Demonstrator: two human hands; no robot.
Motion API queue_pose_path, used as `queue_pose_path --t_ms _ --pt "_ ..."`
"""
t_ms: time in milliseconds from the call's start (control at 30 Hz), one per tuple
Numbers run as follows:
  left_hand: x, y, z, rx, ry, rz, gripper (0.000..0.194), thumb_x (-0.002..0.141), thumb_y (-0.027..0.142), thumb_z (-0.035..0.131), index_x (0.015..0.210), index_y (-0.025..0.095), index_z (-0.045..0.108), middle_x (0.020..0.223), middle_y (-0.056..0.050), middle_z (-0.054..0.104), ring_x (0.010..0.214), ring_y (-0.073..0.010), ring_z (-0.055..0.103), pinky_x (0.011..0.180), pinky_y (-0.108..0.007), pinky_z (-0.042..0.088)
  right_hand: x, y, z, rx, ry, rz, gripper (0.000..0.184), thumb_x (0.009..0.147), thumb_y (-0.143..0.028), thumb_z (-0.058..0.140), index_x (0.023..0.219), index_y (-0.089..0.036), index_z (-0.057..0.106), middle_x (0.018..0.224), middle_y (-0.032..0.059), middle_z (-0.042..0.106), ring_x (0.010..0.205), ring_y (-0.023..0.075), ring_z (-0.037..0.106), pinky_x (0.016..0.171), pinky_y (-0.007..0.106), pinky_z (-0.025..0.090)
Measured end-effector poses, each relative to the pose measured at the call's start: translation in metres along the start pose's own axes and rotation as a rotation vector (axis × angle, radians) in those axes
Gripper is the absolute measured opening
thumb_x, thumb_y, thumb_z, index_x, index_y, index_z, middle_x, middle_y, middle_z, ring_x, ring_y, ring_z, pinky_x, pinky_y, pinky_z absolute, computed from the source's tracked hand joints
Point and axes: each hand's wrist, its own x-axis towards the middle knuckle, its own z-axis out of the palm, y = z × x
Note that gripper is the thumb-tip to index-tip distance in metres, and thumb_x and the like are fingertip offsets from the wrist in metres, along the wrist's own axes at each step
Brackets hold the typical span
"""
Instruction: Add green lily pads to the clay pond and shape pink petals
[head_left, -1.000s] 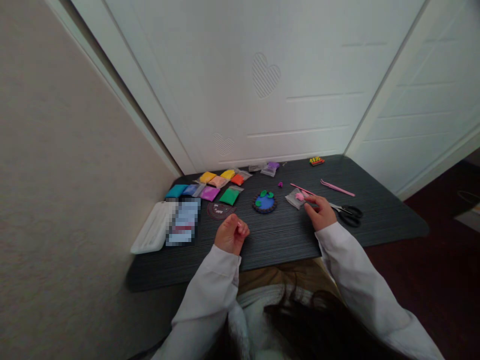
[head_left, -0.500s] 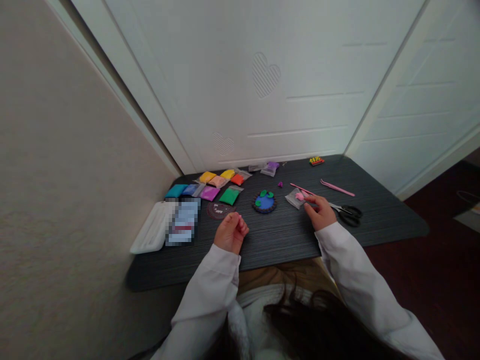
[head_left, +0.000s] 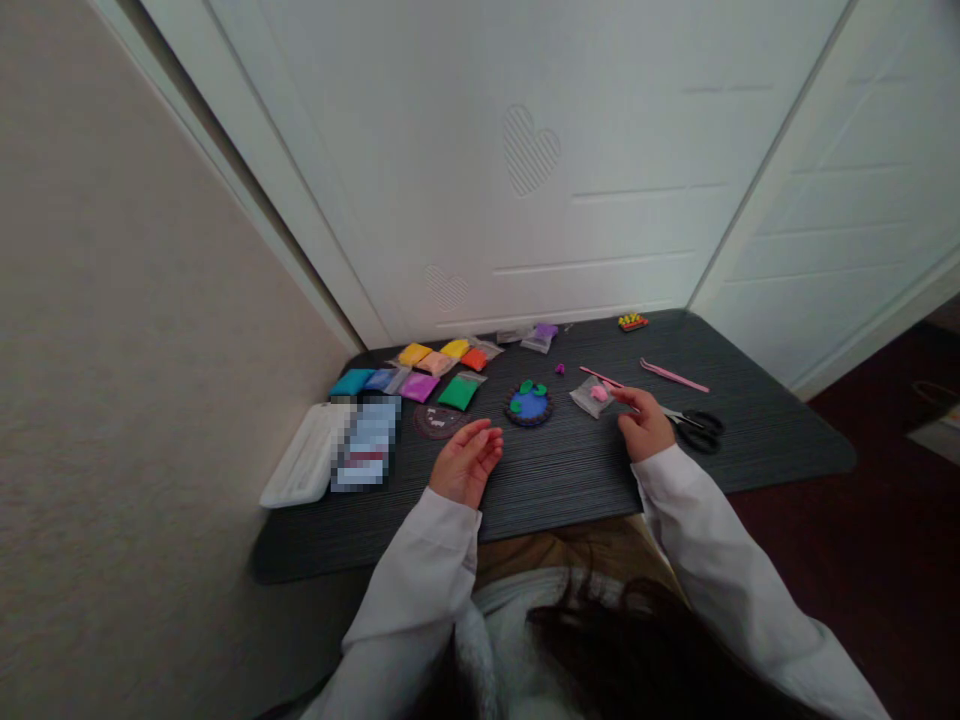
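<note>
My left hand [head_left: 466, 463] hovers over the front of the table, palm turned up, its fingers loosely apart; I make out nothing held in it. My right hand [head_left: 643, 424] is beside a small clear bag [head_left: 588, 400] with pink clay [head_left: 599, 393] on it. Its index finger stretches toward the bag and the thumb is apart, with nothing visible between them. Between the hands lies a round clay pond [head_left: 530, 404], blue inside a dark brown rim, with green leaf shapes on it. A thin pink stick [head_left: 600, 377] runs behind the bag.
Scissors [head_left: 697, 428] lie by my right hand, with pink tweezers [head_left: 675, 376] behind. A purple clay bit [head_left: 560, 369] sits past the pond. Several clay packets, including a green one [head_left: 461, 391], cover the back left. A white tray [head_left: 304, 462] and clear disc [head_left: 437, 422] are left.
My left hand's fingers have spread from a pinch that showed a bit of pink. My right hand has drawn back slightly to the right, off the clear bag.
</note>
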Motion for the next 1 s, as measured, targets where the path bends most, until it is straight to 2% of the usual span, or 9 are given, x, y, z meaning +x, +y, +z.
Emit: queue_pose_path --t_ms 200,300,367,500,600,667,767,1000 --pt "0.0 0.001 0.001 -0.006 0.016 -0.012 0.021 0.069 0.004 0.055 0.089 0.011 0.059 0.078 -0.008 0.067 0.067 -0.0119 0.063 0.06 -0.02 0.051 0.0 0.003 0.001 0.045 0.035 0.019 0.047 0.058 -0.009 0.043 0.102 -0.022 0.053 0.101 0.0065 0.056 0.088 0.0205 0.055 0.066 0.034 0.047" --pt "0.0 0.001 -0.001 -0.019 0.022 -0.003 0.018 0.069 0.004 0.055 0.085 0.013 0.058 0.075 -0.007 0.067 0.066 -0.0123 0.063 0.06 -0.021 0.05 -0.001 -0.004 -0.002 0.074 0.049 0.003 0.026 0.058 -0.009 0.044 0.073 -0.022 0.061 0.094 0.0039 0.059 0.09 0.0206 0.053 0.078 0.038 0.042" --pt "0.001 0.001 -0.002 -0.032 0.028 0.008 0.015 0.068 0.005 0.055 0.08 0.014 0.056 0.07 -0.005 0.067 0.063 -0.0113 0.063 0.058 -0.021 0.05 -0.002 -0.009 -0.004 0.108 0.052 -0.012 0.018 0.058 -0.009 0.044 0.053 -0.022 0.057 0.089 0.0018 0.06 0.092 0.0201 0.052 0.088 0.039 0.036" --pt "0.002 0.0 -0.004 -0.047 0.021 0.018 0.011 0.067 0.007 0.056 0.074 0.015 0.054 0.063 -0.003 0.065 0.056 -0.0093 0.06 0.055 -0.02 0.048 -0.003 -0.014 -0.005 0.219 0.045 0.014 0.018 0.056 -0.009 0.046 0.049 -0.022 0.056 0.09 0.0 0.062 0.094 0.0201 0.052 0.093 0.039 0.03" --pt "0.002 -0.001 -0.004 -0.043 0.005 0.014 0.011 0.066 0.008 0.058 0.074 0.015 0.054 0.061 -0.002 0.064 0.056 -0.0091 0.059 0.054 -0.02 0.047 -0.002 -0.011 -0.005 0.343 0.019 0.077 0.018 0.053 -0.008 0.048 0.048 -0.022 0.057 0.083 0.0001 0.064 0.094 0.0215 0.053 0.093 0.039 0.03" --pt "0.002 -0.001 -0.004 -0.038 -0.003 0.013 0.013 0.065 0.008 0.06 0.074 0.015 0.055 0.06 -0.001 0.063 0.056 -0.0088 0.058 0.053 -0.019 0.047 -0.001 -0.008 -0.005 0.461 -0.007 0.136 0.017 0.053 -0.008 0.047 0.046 -0.021 0.055 0.067 0.0001 0.063 0.088 0.0225 0.057 0.09 0.042 0.032" --pt "0.002 -0.001 -0.003 -0.03 -0.006 0.012 0.014 0.063 0.008 0.061 0.075 0.015 0.056 0.06 -0.001 0.062 0.056 -0.0085 0.058 0.053 -0.018 0.046 0.001 -0.006 -0.008 0.672 -0.039 0.22 0.015 0.051 -0.009 0.046 0.043 -0.021 0.051 0.045 -0.0027 0.054 0.077 0.0221 0.061 0.085 0.044 0.036" --pt "0.002 0.001 -0.004 -0.042 -0.011 -0.001 0.009 0.069 0.019 0.059 0.076 0.014 0.059 0.062 -0.002 0.062 0.059 -0.0093 0.059 0.055 -0.02 0.047 0.003 -0.013 -0.021 1.065 -0.122 0.336 0.012 0.048 -0.009 0.049 0.045 -0.021 0.047 0.042 -0.0048 0.044 0.082 0.0169 0.06 0.087 0.039 0.038"
